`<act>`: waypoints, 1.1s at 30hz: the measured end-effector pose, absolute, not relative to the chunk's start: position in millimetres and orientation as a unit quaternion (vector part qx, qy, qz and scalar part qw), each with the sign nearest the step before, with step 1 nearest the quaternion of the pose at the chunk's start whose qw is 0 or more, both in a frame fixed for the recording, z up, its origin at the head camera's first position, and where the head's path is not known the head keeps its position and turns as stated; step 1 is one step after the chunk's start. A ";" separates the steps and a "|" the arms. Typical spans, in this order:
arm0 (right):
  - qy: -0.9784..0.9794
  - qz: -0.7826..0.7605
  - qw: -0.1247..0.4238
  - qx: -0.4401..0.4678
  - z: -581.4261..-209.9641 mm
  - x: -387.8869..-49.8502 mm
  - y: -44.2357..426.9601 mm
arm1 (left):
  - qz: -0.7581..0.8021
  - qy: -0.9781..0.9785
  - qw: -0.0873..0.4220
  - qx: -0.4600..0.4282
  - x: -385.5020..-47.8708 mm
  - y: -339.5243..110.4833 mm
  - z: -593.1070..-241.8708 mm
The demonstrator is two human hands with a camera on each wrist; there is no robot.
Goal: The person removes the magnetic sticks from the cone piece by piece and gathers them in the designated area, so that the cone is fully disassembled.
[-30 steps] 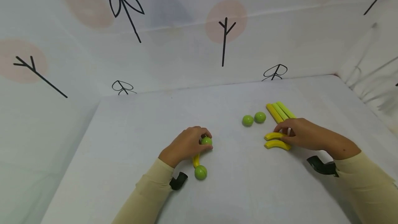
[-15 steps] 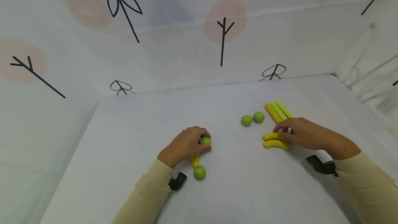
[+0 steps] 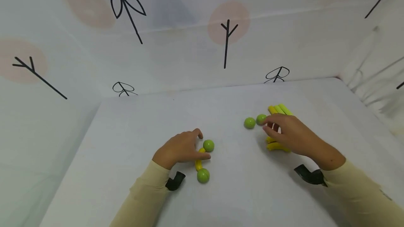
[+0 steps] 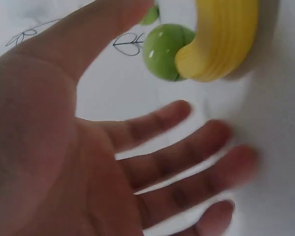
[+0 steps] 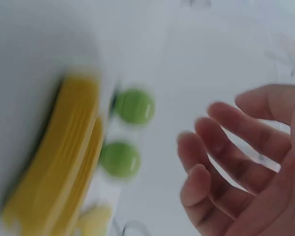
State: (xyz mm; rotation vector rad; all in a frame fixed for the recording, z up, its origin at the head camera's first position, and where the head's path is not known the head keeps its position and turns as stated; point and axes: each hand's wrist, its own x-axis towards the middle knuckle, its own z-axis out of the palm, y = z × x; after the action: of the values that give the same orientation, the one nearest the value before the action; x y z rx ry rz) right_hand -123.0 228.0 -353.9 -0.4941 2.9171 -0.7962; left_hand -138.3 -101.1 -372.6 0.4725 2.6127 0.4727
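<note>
My left hand [image 3: 180, 148] hovers with fingers spread beside a curved yellow piece like a small toy banana [image 3: 198, 165]. One green ball [image 3: 208, 145] sits at the banana's far end and another green ball [image 3: 203, 175] at its near end. In the left wrist view, the palm is bare and the banana [image 4: 226, 39] is apart from the fingers. On the right, my right hand [image 3: 293, 134] is over two similar toy bananas [image 3: 277, 146], partly hiding them. Its fingers are loosely bent and hold nothing in the right wrist view, where the bananas [image 5: 54, 162] look blurred.
Two more green balls [image 3: 249, 122] lie side by side just left of the right fingertips. Straight yellow and light-green sticks [image 3: 285, 109] lie behind the right hand, partly covered. A white cloth [image 3: 157, 115] covers the table, which meets a printed backdrop [image 3: 176, 62].
My left hand has let go of the far green ball and drawn back leftward, fingers spread. The right hand has come off the bananas and moved left toward the two green balls.
</note>
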 end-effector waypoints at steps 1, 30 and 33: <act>0.949 -0.265 0.022 -0.171 -354.3 -122.5 220.0 | 0.160 0.945 0.232 0.163 -137.9 -102.5 -370.6; 0.921 -0.274 0.138 -0.241 -392.6 -127.9 119.9 | 0.262 0.895 0.278 0.229 -143.3 -95.0 -383.1; 0.913 -0.285 0.145 -0.252 -393.0 -129.0 121.7 | 0.257 0.898 0.278 0.224 -142.8 -97.0 -383.2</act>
State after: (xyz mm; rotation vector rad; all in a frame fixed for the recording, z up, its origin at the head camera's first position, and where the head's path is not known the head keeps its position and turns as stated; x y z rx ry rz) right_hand -129.0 121.7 -393.0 -0.7273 2.6310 -0.8202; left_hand -142.8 -97.0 -383.2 0.6021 2.4104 0.6893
